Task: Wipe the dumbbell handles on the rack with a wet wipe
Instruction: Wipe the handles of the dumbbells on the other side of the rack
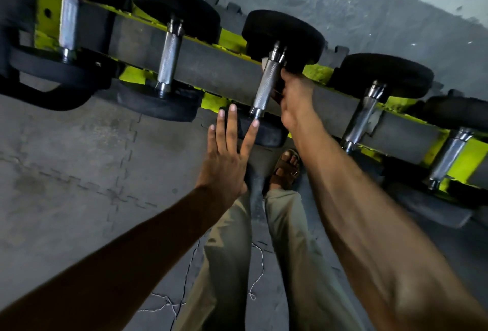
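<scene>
Several black dumbbells with knurled steel handles lie across a yellow-green rack. My right hand is curled round the far side of the middle dumbbell's handle. A small white corner of the wet wipe shows at the top of that handle, under my fingers. My left hand is flat with straight, spread fingers, resting on the near black weight of the same dumbbell.
Neighbouring handles sit left and right of the middle one, with more at both ends. A grey bar runs under the handles. My sandalled foot stands below the rack on grey floor mats.
</scene>
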The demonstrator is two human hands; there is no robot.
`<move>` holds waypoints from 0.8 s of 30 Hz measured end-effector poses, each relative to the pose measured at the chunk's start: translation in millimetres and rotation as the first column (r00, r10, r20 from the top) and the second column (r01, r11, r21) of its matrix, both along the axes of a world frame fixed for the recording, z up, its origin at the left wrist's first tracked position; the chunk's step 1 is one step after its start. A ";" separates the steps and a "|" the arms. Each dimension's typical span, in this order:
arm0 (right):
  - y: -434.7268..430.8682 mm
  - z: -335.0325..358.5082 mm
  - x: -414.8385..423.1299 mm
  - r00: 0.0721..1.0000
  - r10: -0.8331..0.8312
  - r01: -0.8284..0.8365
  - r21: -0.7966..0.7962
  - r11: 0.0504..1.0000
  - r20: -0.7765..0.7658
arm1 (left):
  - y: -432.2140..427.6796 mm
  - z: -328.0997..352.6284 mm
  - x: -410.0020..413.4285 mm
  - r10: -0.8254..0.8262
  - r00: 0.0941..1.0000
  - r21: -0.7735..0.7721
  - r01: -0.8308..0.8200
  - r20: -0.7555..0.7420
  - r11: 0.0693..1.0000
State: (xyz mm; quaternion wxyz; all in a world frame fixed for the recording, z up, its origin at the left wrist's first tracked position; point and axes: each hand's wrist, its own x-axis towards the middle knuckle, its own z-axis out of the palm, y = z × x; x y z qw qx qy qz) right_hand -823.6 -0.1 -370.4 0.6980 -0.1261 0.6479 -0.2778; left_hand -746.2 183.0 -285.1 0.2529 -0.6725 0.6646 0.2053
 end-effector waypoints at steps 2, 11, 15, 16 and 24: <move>14.3 2.8 -8.5 0.971 0.077 -0.126 -0.214 0.969 -0.225 | 0.0 2.5 -0.2 -0.006 1.000 0.011 0.006 0.009 1.000; 8.3 15.9 -33.4 0.368 0.146 -0.929 -0.369 0.023 -0.918 | -2.6 0.9 2.4 0.000 1.000 -0.018 0.000 0.004 1.000; 7.9 12.8 -44.6 0.256 0.181 -0.928 -0.294 -0.228 -0.950 | 0.5 1.5 1.9 0.003 1.000 -0.008 -0.003 -0.009 1.000; 10.8 16.0 -46.3 0.120 0.215 -0.909 -0.194 -0.368 -0.969 | 0.7 2.7 1.8 0.000 1.000 -0.004 0.000 -0.005 1.000; -34.1 43.4 -33.2 -0.217 0.090 -0.883 0.157 -0.442 -0.972 | -5.3 5.1 0.8 0.016 1.000 0.025 -0.016 -0.006 1.000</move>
